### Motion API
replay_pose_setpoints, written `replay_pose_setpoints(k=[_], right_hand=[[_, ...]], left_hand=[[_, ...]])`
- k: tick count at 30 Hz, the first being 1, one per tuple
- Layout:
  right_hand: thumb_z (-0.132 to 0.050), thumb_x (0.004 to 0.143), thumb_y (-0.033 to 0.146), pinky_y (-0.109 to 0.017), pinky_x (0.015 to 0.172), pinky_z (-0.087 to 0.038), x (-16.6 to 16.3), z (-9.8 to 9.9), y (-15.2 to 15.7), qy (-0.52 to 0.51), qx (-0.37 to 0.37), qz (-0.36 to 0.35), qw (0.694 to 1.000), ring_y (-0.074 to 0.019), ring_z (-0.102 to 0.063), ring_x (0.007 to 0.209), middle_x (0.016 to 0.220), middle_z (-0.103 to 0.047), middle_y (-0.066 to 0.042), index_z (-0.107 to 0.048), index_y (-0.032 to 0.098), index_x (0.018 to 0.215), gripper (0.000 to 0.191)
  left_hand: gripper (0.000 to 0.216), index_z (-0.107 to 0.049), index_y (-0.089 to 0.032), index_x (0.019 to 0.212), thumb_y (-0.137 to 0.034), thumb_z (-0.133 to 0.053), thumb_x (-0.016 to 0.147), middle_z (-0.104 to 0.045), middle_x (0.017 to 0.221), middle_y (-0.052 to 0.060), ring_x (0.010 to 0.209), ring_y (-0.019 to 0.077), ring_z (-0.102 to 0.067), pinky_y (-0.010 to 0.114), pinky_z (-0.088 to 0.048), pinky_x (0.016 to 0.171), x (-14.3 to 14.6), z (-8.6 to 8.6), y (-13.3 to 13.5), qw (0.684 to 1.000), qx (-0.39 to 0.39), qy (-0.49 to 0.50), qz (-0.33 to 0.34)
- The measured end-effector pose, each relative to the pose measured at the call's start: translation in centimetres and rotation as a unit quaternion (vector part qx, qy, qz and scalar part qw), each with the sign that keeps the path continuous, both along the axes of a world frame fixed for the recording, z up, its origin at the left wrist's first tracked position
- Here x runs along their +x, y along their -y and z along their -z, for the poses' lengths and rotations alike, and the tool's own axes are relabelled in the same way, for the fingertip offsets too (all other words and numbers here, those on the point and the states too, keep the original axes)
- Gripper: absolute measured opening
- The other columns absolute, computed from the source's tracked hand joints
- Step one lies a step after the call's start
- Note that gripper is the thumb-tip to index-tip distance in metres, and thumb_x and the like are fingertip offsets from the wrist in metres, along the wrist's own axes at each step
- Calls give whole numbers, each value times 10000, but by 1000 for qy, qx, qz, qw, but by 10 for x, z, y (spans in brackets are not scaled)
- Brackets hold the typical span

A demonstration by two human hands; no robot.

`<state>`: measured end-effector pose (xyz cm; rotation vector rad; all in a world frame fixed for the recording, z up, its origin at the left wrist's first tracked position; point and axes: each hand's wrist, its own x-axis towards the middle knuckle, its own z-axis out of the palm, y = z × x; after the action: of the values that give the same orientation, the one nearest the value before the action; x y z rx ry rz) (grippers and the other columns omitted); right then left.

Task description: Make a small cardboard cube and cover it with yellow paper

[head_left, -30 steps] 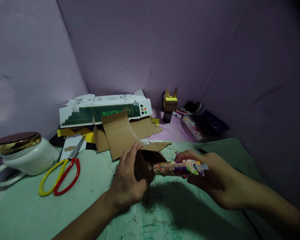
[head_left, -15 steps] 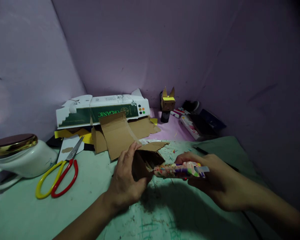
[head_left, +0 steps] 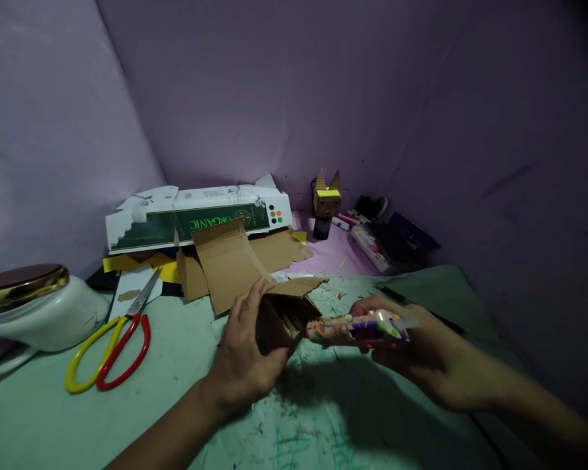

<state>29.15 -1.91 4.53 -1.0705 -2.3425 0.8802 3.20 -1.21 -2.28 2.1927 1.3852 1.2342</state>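
Note:
My left hand (head_left: 242, 356) is wrapped round a small open brown cardboard box (head_left: 279, 318) held just above the green mat (head_left: 176, 398). The box's torn flap (head_left: 298, 286) sticks up at the back. My right hand (head_left: 416, 352) grips a flat colourful printed packet (head_left: 357, 326) lying sideways. The packet's left end touches the box's open mouth. The fingers of both hands are curled closed on what they hold.
Red and yellow scissors (head_left: 110, 346) lie at the left. A white jar with a gold lid (head_left: 29, 310) stands at the far left. Behind are cardboard scraps (head_left: 225, 261), a green and white carton (head_left: 196, 219), a small cardboard figure (head_left: 326, 202) and dark clutter (head_left: 392, 241).
The view has shifted a little, so the objects sit slightly further left. The packet's left end stays at the box mouth and my right hand has lifted a little.

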Motion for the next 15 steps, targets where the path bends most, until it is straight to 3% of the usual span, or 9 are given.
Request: replay_pose_setpoints(k=[4,12,15], right_hand=[[-499,848,135,-275,639,-478,7,9,2,-19,-7,27,999,-198,-620,790,978,-636,-49,-527,236,1091,265],[-521,825,164,-256,534,-408,0,15,4,-2,17,18,1000,-156,-524,608,791,-609,-3,-509,238,1074,260],[-511,831,164,-253,556,-416,0,16,5,-7,26,13,1000,-152,-553,634,820,-624,3,-489,252,1078,263]], left_hand=[[862,-258,-183,1439,-208,-675,685,-532,1339,181,1239,344,-507,573,-434,1007,0,-2,2,1000,-20,1,-1],[851,-283,-144,1429,-227,-678,680,-530,1344,200,1243,348,-504,556,-436,1008,0,2,1,1000,-21,-1,-15],[855,-279,-132,1428,-235,-685,683,-527,1345,212,1237,349,-506,567,-432,1007,0,2,0,1000,-25,0,-12]])
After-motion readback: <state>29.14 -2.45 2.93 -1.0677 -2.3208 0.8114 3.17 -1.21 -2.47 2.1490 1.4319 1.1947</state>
